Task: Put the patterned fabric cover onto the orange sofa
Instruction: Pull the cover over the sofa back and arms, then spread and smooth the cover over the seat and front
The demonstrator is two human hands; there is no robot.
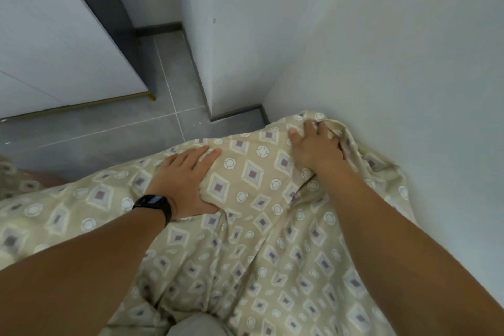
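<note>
The beige cotton-like fabric cover with a printed pattern of purple-centred diamonds and white rings [245,185] lay draped over a raised, rounded bulk that filled the lower half of the view. This was probably an end or arm of the sofa, though no orange upholstery was visible at all.

The right hand [316,144] was at the far right corner of the covered bulk, next to the pale grey wall [381,49]. Its fingers were curled into a bunched fold of the cover, gripping it. The left hand [185,180], with a black wrist band [154,203] just behind it, lay spread and flat on the cover at the far edge above the grey tiled floor [109,131], pressing and not gripping.

The gathered slack lay beyond and to the right of the right hand, wedged toward the wall. Judgement: the right hand was the nearer 1 for pulling or tucking that corner down, with the left hand pinning the cover. Risk: little room between the bulk and the wall.
</note>
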